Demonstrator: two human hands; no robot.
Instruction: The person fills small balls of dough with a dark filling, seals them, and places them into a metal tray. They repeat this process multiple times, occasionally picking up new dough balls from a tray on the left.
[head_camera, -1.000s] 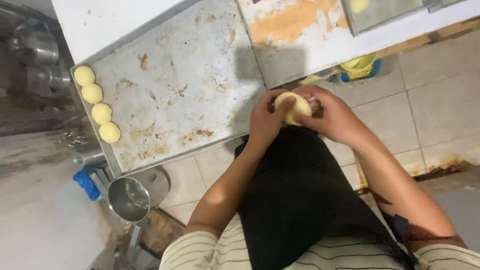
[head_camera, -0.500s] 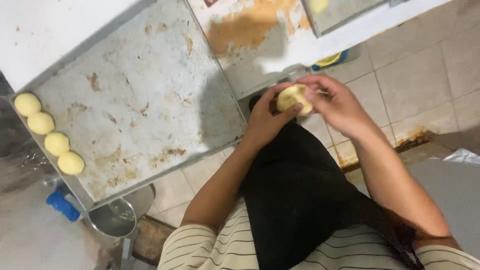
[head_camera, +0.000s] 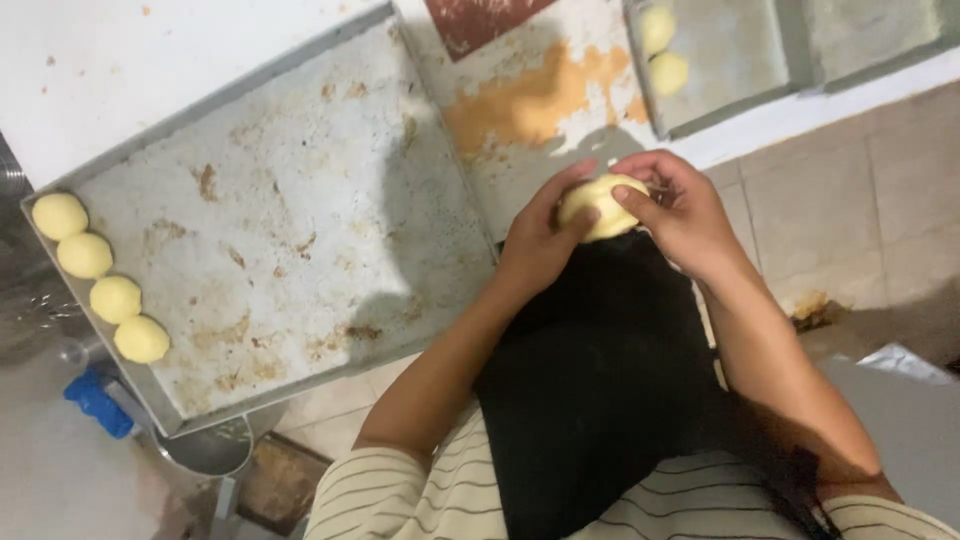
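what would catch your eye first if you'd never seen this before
Both hands, left hand and right hand, cup one pale dough ball over a black apron at centre. To the left lies a big, stained baking tray, with four dough balls lined along its far left edge.

A large baking tray (head_camera: 270, 220) lies on the white counter (head_camera: 120, 60), most of its stained floor bare and open to a hand. Four dough balls (head_camera: 100, 275) sit in a row along its far left edge, touching that rim. Both hands, left hand (head_camera: 540, 245) and right hand (head_camera: 680, 210), hold a dough piece (head_camera: 598, 205) just off the tray's right corner, above a black apron (head_camera: 600, 390). A smaller tray (head_camera: 730, 80) to the right holds two dough balls (head_camera: 660, 50) at its left end; the rest is bare.
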